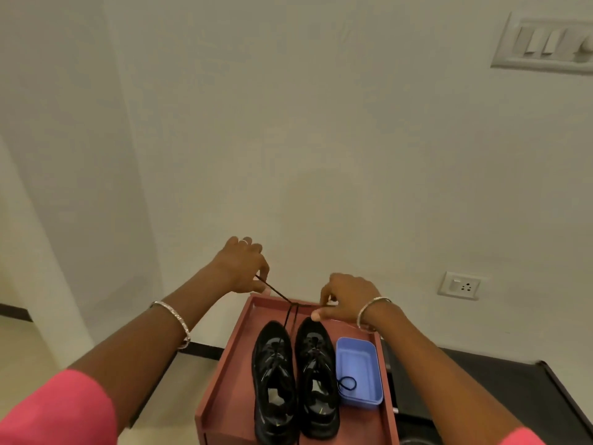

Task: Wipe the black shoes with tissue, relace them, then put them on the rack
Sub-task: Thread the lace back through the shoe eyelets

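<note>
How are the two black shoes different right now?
The left shoe has its lace pulled out long past its toe, held by the left hand and right hand; the right shoe has no lace pulled out. The right shoe sits beside the blue tray; the left shoe sits farther from it. Both are black, side by side on the reddish rack, toes pointing away.

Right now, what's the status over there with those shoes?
Left hand pinching lace, pulled taut. Right hand pinching other end. Black shoes side by side on rack. Blue tray alongside, clear.
</note>
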Demonstrator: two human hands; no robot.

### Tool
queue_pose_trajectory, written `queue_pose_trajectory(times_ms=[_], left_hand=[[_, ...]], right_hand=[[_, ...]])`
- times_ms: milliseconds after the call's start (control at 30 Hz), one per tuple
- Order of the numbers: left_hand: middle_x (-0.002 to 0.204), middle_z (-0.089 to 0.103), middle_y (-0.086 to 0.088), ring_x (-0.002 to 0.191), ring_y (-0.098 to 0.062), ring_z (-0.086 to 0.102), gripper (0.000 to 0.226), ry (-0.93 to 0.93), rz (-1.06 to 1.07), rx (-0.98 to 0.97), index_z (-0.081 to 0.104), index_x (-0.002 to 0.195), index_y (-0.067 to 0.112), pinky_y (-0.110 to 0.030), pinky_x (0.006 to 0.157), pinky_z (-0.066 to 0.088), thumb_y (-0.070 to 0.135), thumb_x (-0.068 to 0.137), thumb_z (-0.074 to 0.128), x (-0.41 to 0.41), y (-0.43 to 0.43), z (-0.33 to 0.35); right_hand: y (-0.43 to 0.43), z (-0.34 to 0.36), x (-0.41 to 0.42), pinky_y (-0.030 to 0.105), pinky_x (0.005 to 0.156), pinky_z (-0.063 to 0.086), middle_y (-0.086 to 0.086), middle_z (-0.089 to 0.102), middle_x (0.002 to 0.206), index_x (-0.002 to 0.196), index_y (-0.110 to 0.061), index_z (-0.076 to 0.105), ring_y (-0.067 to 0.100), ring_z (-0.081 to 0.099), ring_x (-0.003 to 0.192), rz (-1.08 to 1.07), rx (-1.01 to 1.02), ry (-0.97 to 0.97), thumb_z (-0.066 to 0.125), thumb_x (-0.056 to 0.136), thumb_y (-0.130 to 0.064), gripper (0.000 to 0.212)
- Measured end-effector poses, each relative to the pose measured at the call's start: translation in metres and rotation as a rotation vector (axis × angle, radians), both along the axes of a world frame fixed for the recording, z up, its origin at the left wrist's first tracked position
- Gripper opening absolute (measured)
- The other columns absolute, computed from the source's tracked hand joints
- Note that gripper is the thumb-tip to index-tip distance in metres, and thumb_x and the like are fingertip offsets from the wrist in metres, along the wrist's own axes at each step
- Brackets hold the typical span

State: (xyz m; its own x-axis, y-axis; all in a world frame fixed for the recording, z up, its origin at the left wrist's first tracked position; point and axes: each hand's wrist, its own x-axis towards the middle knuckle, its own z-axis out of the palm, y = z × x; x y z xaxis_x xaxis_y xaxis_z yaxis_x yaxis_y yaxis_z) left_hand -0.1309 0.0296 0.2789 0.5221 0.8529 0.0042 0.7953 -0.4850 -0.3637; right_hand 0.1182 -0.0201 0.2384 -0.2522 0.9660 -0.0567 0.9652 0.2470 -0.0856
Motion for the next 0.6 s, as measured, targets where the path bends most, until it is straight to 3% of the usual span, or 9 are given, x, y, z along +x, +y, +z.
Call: queue_pose_trajectory(times_ms=[67, 133, 233, 300, 367, 467, 533, 600], left_hand=[[0.112, 0.056, 0.007, 0.118, -0.019, 0.045, 0.029, 0.008, -0.007, 0.007, 0.07, 0.099, 0.037, -0.035, 0.09, 0.031, 0.061, 0.09, 0.056, 0.005, 0.005, -0.006], [0.098, 0.056, 0.009, 0.11, -0.018, 0.046, 0.028, -0.141, 0.015, -0.057, 0.07, 0.085, 0.033, -0.035, 0.085, 0.026, 0.056, 0.093, 0.054, 0.0, 0.013, -0.015], [0.087, 0.056, 0.01, 0.105, -0.017, 0.047, 0.035, -0.349, 0.126, -0.177, 0.063, 0.071, 0.031, -0.04, 0.088, 0.029, 0.054, 0.095, 0.052, -0.019, 0.02, -0.042], [0.085, 0.054, 0.012, 0.113, -0.02, 0.051, 0.039, -0.313, 0.257, -0.152, 0.053, 0.063, 0.03, -0.042, 0.093, 0.031, 0.052, 0.096, 0.051, -0.045, 0.018, -0.071], [0.09, 0.061, 0.01, 0.116, -0.021, 0.055, 0.035, -0.215, 0.471, -0.128, 0.057, 0.071, 0.028, -0.042, 0.097, 0.033, 0.051, 0.096, 0.049, -0.092, 0.015, -0.106], [0.106, 0.069, 0.005, 0.11, -0.022, 0.059, 0.031, -0.137, 0.775, -0.22, 0.069, 0.089, 0.028, -0.043, 0.101, 0.035, 0.052, 0.092, 0.049, -0.165, -0.001, -0.162], [0.1, 0.07, 0.003, 0.103, -0.023, 0.061, 0.031, -0.174, 0.854, -0.299, 0.069, 0.082, 0.026, -0.042, 0.099, 0.037, 0.05, 0.091, 0.052, -0.182, -0.011, -0.193], [0.102, 0.07, -0.002, 0.101, -0.026, 0.062, 0.029, -0.229, 0.873, -0.302, 0.071, 0.09, 0.024, -0.041, 0.095, 0.04, 0.046, 0.092, 0.051, -0.175, -0.013, -0.211]], right_hand=[[0.005, -0.009, -0.009, 0.037, 0.073, 0.054, -0.001, 0.064, 0.093, 0.085, -0.016, 0.072, 0.021, 0.062, 0.083, 0.017, 0.046, -0.016, 0.063, 0.09, -0.052, 0.038], [0.009, -0.025, -0.01, 0.04, 0.071, 0.054, 0.003, 0.064, 0.089, 0.077, -0.011, 0.068, 0.024, 0.061, 0.08, -0.014, 0.132, 0.155, 0.061, 0.092, -0.041, 0.034], [0.009, -0.054, 0.009, 0.035, 0.062, 0.044, 0.001, 0.057, 0.071, 0.063, -0.014, 0.054, 0.019, 0.053, 0.065, -0.111, 0.139, 0.405, 0.062, 0.09, -0.029, 0.033], [0.001, -0.087, 0.041, 0.033, 0.054, 0.034, -0.001, 0.048, 0.06, 0.057, -0.019, 0.044, 0.015, 0.042, 0.056, -0.246, 0.116, 0.444, 0.063, 0.09, -0.024, 0.039], [-0.02, -0.132, 0.09, 0.029, 0.051, 0.032, -0.003, 0.045, 0.055, 0.054, -0.02, 0.043, 0.016, 0.041, 0.054, -0.457, 0.048, 0.43, 0.064, 0.092, -0.025, 0.044], [-0.067, -0.197, 0.149, 0.03, 0.055, 0.043, 0.002, 0.057, 0.052, 0.052, -0.014, 0.057, 0.024, 0.057, 0.056, -0.786, -0.045, 0.47, 0.068, 0.09, -0.025, 0.041], [-0.084, -0.22, 0.153, 0.035, 0.06, 0.049, 0.003, 0.059, 0.051, 0.05, -0.012, 0.06, 0.026, 0.061, 0.057, -0.848, -0.066, 0.49, 0.072, 0.088, -0.025, 0.042], [-0.082, -0.222, 0.137, 0.035, 0.061, 0.05, -0.003, 0.056, 0.046, 0.046, -0.014, 0.055, 0.02, 0.056, 0.052, -0.805, -0.035, 0.535, 0.074, 0.087, -0.022, 0.046]])
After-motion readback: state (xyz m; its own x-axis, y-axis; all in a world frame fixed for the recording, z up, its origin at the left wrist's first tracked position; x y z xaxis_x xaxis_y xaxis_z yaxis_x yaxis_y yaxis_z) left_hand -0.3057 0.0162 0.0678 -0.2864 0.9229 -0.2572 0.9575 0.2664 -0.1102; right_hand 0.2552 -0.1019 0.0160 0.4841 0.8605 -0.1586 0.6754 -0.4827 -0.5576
